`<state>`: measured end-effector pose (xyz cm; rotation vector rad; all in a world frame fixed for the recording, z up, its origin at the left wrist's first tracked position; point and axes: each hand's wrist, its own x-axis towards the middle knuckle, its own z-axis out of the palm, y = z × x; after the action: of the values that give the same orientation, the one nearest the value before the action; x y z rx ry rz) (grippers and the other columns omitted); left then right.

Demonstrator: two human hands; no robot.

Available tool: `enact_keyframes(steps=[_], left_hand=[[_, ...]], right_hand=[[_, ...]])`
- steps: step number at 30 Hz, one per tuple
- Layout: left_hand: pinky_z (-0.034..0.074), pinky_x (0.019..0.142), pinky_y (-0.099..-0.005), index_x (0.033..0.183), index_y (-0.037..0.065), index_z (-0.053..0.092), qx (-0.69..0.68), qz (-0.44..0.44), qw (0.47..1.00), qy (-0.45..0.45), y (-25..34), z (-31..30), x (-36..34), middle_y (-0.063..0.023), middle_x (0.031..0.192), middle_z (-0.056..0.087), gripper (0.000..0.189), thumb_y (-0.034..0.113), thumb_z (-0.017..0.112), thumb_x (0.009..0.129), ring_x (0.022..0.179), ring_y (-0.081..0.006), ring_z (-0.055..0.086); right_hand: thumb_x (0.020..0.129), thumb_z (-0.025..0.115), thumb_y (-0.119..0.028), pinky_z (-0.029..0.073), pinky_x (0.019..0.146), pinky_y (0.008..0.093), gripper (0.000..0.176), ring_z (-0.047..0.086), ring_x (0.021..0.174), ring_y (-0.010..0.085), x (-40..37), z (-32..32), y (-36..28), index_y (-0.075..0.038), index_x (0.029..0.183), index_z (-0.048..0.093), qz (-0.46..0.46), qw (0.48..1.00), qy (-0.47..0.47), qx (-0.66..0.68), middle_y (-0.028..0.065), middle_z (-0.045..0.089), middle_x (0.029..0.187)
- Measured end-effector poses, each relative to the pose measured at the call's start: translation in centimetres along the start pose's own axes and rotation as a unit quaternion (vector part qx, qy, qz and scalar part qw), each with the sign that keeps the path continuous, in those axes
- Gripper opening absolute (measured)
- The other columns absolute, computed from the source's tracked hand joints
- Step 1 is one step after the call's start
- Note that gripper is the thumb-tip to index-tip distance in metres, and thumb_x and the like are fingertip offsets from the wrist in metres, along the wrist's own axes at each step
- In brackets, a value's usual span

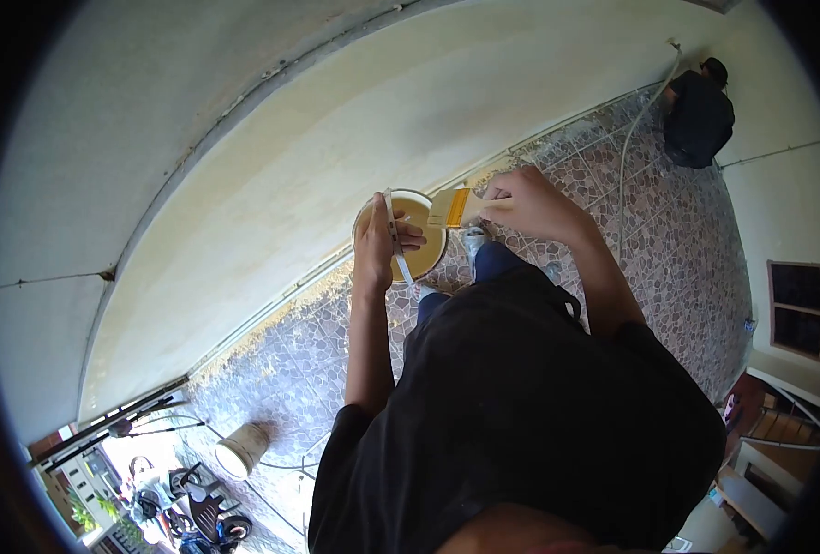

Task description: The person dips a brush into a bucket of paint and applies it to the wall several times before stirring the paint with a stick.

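A bucket of yellowish paint (436,256) hangs in front of me, near the wall. Its pale strap-like handle (401,262) runs across my left hand (379,242), which is hooked around it with the fingers over the paint. My right hand (520,205) grips a paintbrush (449,209) by its handle. The brush lies level, its bristles pointing left at the bucket's right rim. A yellow-orange band circles the brush just behind the bristles.
A cream wall (336,157) rises ahead, with yellow spatters on the stone-patterned floor (308,323) along its foot. Another person (698,115) is low by the far right corner, near a hanging hose (626,157). A second bucket (242,451) and a motorbike (202,508) stand lower left.
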<state>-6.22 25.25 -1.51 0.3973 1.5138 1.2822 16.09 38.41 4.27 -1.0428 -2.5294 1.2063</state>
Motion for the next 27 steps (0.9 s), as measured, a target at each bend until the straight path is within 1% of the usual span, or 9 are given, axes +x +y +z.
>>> enact_keyframes(steps=[5, 11, 14, 16, 19, 21, 22, 24, 27], left_hand=[[0.056, 0.061, -0.0317, 0.107, -0.010, 0.054, -0.002, -0.008, 1.000, -0.011, 0.6, 1.6, -0.8, -0.0168, 0.071, 0.066, 0.068, 0.054, 0.033, 0.102, 0.063, -0.0242, 0.069], [0.054, 0.053, -0.0305, 0.103, -0.010, 0.056, -0.033, 0.006, 0.999, 0.004, 0.5, 3.7, 0.4, -0.0157, 0.071, 0.064, 0.068, 0.053, 0.030, 0.103, 0.058, -0.0233, 0.067], [0.053, 0.051, -0.0306, 0.104, -0.009, 0.056, -0.022, -0.023, 0.998, 0.046, -0.1, 5.2, 0.8, -0.0153, 0.069, 0.064, 0.066, 0.052, 0.029, 0.104, 0.057, -0.0227, 0.067], [0.054, 0.051, -0.0313, 0.105, -0.007, 0.055, -0.035, -0.005, 0.999, 0.034, -1.1, 7.7, 1.3, -0.0150, 0.068, 0.064, 0.066, 0.054, 0.030, 0.103, 0.057, -0.0237, 0.067], [0.056, 0.059, -0.0333, 0.107, -0.005, 0.059, -0.034, -0.008, 0.998, 0.049, -1.4, 10.3, 1.7, -0.0114, 0.068, 0.063, 0.067, 0.056, 0.031, 0.102, 0.060, -0.0231, 0.067], [0.056, 0.057, -0.0332, 0.107, -0.006, 0.057, -0.050, -0.018, 0.997, 0.062, -1.7, 11.6, 2.2, -0.0142, 0.068, 0.064, 0.067, 0.056, 0.032, 0.102, 0.059, -0.0245, 0.067], [0.056, 0.056, -0.0331, 0.106, -0.008, 0.055, -0.065, -0.024, 0.995, 0.070, -1.8, 12.2, 2.4, -0.0170, 0.069, 0.064, 0.067, 0.056, 0.034, 0.102, 0.059, -0.0258, 0.068], [0.056, 0.057, -0.0335, 0.107, -0.008, 0.054, -0.068, -0.021, 0.995, 0.074, -1.5, 13.5, 2.5, -0.0171, 0.069, 0.064, 0.068, 0.056, 0.034, 0.102, 0.059, -0.0260, 0.068], [0.056, 0.057, -0.0339, 0.108, -0.009, 0.054, -0.079, -0.027, 0.993, 0.083, -1.9, 15.2, 3.1, -0.0172, 0.068, 0.063, 0.069, 0.056, 0.034, 0.102, 0.059, -0.0262, 0.067]], right_hand=[[0.075, 0.068, -0.009, 0.054, 0.070, 0.0402, 0.012, 0.068, 0.074, 0.0360, 4.0, 5.4, -0.1, 0.002, 0.074, 0.065, -0.131, 0.981, -0.040, -0.137, 0.0190, 0.067, 0.074], [0.073, 0.068, -0.003, 0.057, 0.075, 0.0401, 0.008, 0.071, 0.079, 0.0318, 8.8, 8.6, 1.4, 0.001, 0.079, 0.070, -0.142, 0.940, -0.206, -0.233, 0.0173, 0.071, 0.082], [0.079, 0.065, -0.005, 0.057, 0.075, 0.0391, 0.010, 0.071, 0.080, 0.0302, 10.7, 9.4, 4.8, 0.000, 0.084, 0.071, -0.160, 0.924, -0.198, -0.286, 0.0166, 0.071, 0.082], [0.086, 0.060, -0.010, 0.056, 0.076, 0.0374, 0.016, 0.070, 0.086, 0.0289, 10.6, 8.4, 6.5, 0.001, 0.092, 0.069, -0.151, 0.932, -0.247, -0.217, 0.0180, 0.071, 0.088], [0.093, 0.051, -0.014, 0.056, 0.075, 0.0347, 0.022, 0.069, 0.087, 0.0259, 9.9, 7.7, 8.5, 0.001, 0.099, 0.066, -0.270, 0.932, -0.224, -0.088, 0.0157, 0.070, 0.090], [0.100, 0.042, -0.014, 0.055, 0.070, 0.0307, 0.026, 0.066, 0.081, 0.0199, 9.6, 7.4, 9.2, -0.001, 0.106, 0.063, -0.096, 0.936, -0.286, 0.180, 0.0107, 0.067, 0.088], [0.100, 0.042, -0.014, 0.055, 0.070, 0.0307, 0.026, 0.066, 0.081, 0.0199, 9.9, 8.4, 10.6, -0.001, 0.106, 0.063, -0.098, 0.934, -0.292, 0.182, 0.0107, 0.067, 0.088], [0.104, 0.033, -0.017, 0.053, 0.065, 0.0267, 0.031, 0.064, 0.077, 0.0138, 10.7, 12.1, 14.6, -0.003, 0.110, 0.060, 0.105, 0.769, -0.362, 0.516, 0.0067, 0.065, 0.084], [0.102, 0.038, -0.016, 0.053, 0.066, 0.0276, 0.027, 0.065, 0.076, 0.0158, 11.1, 11.3, 16.7, -0.003, 0.105, 0.062, 0.106, 0.743, -0.397, 0.528, 0.0076, 0.066, 0.083]])
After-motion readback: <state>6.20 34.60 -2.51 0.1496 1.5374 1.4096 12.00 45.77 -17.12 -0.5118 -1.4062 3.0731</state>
